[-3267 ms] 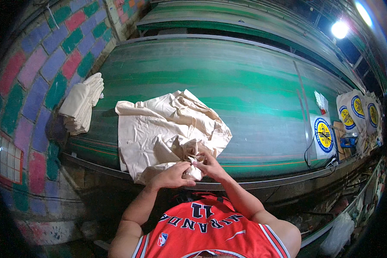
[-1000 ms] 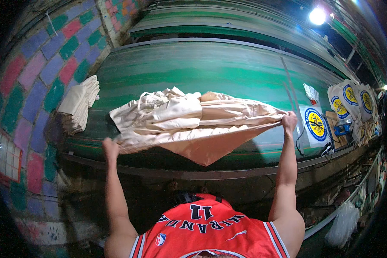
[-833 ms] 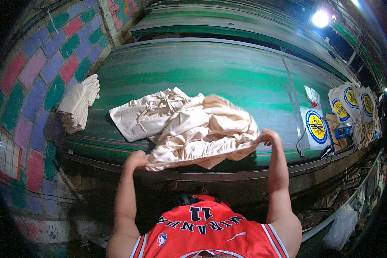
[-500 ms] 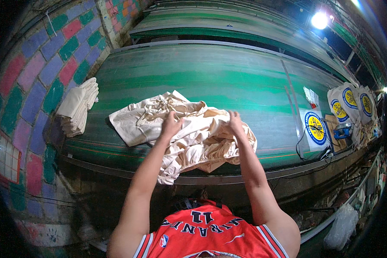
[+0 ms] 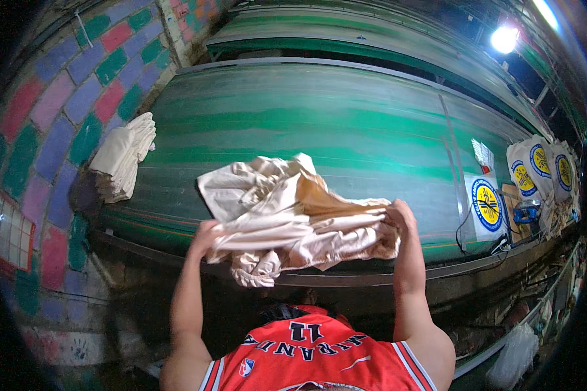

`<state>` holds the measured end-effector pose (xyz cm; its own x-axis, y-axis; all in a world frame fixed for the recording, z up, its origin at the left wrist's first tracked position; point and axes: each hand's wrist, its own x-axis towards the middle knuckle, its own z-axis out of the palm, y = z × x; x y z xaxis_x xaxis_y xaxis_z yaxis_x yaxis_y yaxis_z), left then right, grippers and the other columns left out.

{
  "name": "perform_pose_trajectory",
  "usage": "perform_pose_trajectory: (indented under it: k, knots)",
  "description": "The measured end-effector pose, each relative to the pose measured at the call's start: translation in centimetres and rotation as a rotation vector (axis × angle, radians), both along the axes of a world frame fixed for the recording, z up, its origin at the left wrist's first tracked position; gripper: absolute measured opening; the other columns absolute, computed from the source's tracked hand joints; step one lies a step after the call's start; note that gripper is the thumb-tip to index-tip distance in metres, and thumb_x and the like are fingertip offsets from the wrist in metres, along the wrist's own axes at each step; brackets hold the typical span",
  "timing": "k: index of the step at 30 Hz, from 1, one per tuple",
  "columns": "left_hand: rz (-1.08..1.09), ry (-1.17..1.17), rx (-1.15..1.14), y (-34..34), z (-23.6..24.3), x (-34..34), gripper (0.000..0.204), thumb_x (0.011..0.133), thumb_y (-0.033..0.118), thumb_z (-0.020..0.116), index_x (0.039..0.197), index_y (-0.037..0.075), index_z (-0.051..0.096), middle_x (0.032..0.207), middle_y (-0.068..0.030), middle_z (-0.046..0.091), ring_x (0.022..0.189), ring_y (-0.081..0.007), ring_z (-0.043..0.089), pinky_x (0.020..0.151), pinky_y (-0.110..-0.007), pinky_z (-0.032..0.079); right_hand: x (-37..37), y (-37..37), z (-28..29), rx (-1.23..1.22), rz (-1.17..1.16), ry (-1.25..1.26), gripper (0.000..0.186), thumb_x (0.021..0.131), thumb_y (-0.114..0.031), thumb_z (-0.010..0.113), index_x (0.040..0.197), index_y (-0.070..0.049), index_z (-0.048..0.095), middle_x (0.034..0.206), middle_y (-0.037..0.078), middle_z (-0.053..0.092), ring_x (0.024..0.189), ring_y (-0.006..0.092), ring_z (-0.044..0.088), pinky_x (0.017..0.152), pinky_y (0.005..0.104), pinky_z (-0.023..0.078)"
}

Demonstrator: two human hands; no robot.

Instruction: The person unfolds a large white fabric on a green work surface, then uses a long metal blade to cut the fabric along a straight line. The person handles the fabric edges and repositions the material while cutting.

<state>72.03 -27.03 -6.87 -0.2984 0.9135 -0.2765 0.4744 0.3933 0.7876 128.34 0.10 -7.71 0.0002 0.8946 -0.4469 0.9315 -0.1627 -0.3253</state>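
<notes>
Two bare hands grip one cream cloth point(image 5: 274, 234) at the centre of the frame. Left hand point(image 5: 206, 236), left of centre: fingers closed on the left end of the cloth; blur prevents telling each finger's position. Right hand point(image 5: 402, 215), right of centre: fingers closed on the right end of the cloth, fingertips partly hidden.

The cloth spans the gap between both hands in loose folds. Its upper left portion lies bunched toward the middle of the green table point(image 5: 293, 130); a shaded, brownish fold opens at its upper right. A crumpled section at its lower left overlaps the table's lower rim.

Surrounding items are located as follows. Left side of the frame: a stack of folded cream fabric point(image 5: 119, 159), beside a wall point(image 5: 62, 140) of multicoloured painted blocks. Right side: a white sheet point(image 5: 476, 229) bearing a round blue-and-yellow emblem, a blue object point(image 5: 527, 216), and cream pieces with matching emblems point(image 5: 519, 154). Lower right: a clear plastic bag point(image 5: 512, 358). Upper right: a lit lamp point(image 5: 505, 40).
</notes>
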Motion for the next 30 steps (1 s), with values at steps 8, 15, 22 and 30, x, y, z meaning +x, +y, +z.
perform_pose_trajectory:
  k: [8, 15, 22, 30]
  knots:
    - [-0.502, 0.566, -0.014, -2.3, 2.7, 1.3, 0.054, 0.079, 0.034, 0.078, 0.120, 0.002, 0.064, 0.120, -0.0174, 0.063, 0.111, -0.0277, 0.060, 0.096, -0.037, 0.046, -4.7, -1.9, 2.6, 0.732, 0.364, -0.089, 0.026, 0.065, -0.015, 0.073, 0.089, -0.008, 0.066, 0.097, 0.017, 0.064, 0.098, 0.0392, 0.059, 0.079, 0.0464, 0.053]
    - [-0.111, 0.070, 0.111, 11.6, -3.9, 13.5, 0.089, 0.075, 0.040, 0.081, 0.138, -0.009, 0.042, 0.140, -0.0326, 0.045, 0.131, -0.0354, 0.048, 0.108, -0.039, 0.039, -19.9, -5.9, -3.9, 0.207, 0.416, 0.255, 0.056, 0.075, -0.032, 0.079, 0.117, 0.000, 0.063, 0.104, 0.024, 0.069, 0.097, 0.0412, 0.067, 0.085, 0.0453, 0.053]
    - [0.186, 0.014, 0.264, 16.5, -3.2, -1.6, 0.013, 0.083, 0.005, 0.065, 0.092, -0.004, 0.066, 0.086, -0.0197, 0.068, 0.076, -0.0285, 0.066, 0.064, -0.042, 0.052, -0.5, 5.4, -1.8, 0.646, -0.229, 0.626, 0.020, 0.084, -0.011, 0.058, 0.088, 0.002, 0.073, 0.068, 0.013, 0.069, 0.064, 0.0231, 0.064, 0.065, 0.0364, 0.053]
    - [0.869, 0.140, 0.768, 5.0, -2.1, -22.0, 0.034, 0.088, 0.010, 0.058, 0.118, -0.006, 0.055, 0.109, -0.0275, 0.065, 0.105, -0.0423, 0.063, 0.089, -0.048, 0.048, 20.7, 2.1, 6.2, 0.979, -0.546, 0.022, 0.030, 0.078, -0.008, 0.050, 0.105, -0.005, 0.064, 0.094, 0.025, 0.069, 0.092, 0.0443, 0.066, 0.080, 0.0512, 0.050]
